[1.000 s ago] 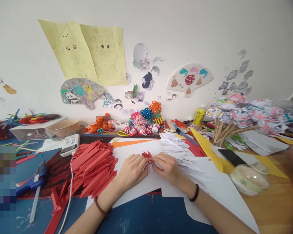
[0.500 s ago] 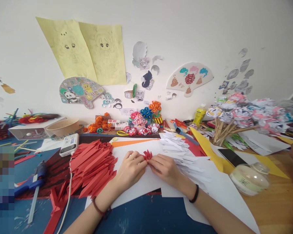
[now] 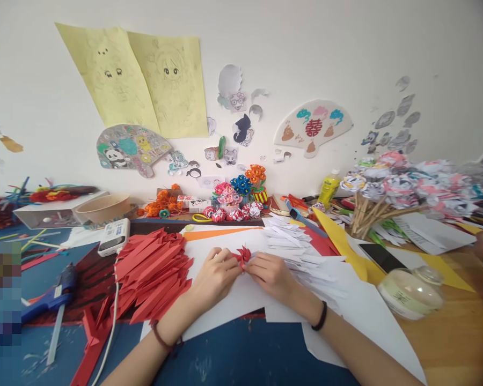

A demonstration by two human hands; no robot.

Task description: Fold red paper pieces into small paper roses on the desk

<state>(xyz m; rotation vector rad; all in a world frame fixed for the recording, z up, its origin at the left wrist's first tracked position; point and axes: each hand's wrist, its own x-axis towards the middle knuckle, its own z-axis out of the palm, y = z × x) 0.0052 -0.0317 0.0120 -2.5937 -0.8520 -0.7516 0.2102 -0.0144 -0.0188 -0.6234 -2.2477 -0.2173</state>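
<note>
A person at a crowded craft table (image 3: 241,354) pinches a small red folded-paper piece (image 3: 243,253) between both hands, the fingers of the left hand (image 3: 215,276) and the right hand (image 3: 270,274) closed on it from either side. The piece sits just above a white sheet (image 3: 225,305) spread at the middle of the table, its pointed tips fanning upward. A dark cord circles the left wrist; a black band circles the right.

Just to the left of the hands lies a heap of red folded strips (image 3: 153,273), with a white power bank (image 3: 113,236) at its far edge and a cable trailing toward the near edge. A blue glue gun (image 3: 52,297) rests farther left on the blue surface. To the right of the hands, a stack of white folded strips (image 3: 293,244) spreads over yellow paper (image 3: 346,246), and beyond it lie a dark phone (image 3: 380,257) and a round lidded jar (image 3: 410,292). Paper flowers on sticks (image 3: 390,187) crowd the far right corner. Small paper blooms (image 3: 241,201) line the back of the table, beneath yellow drawings (image 3: 145,75) and a paper fan (image 3: 314,128) stuck to the wall.
</note>
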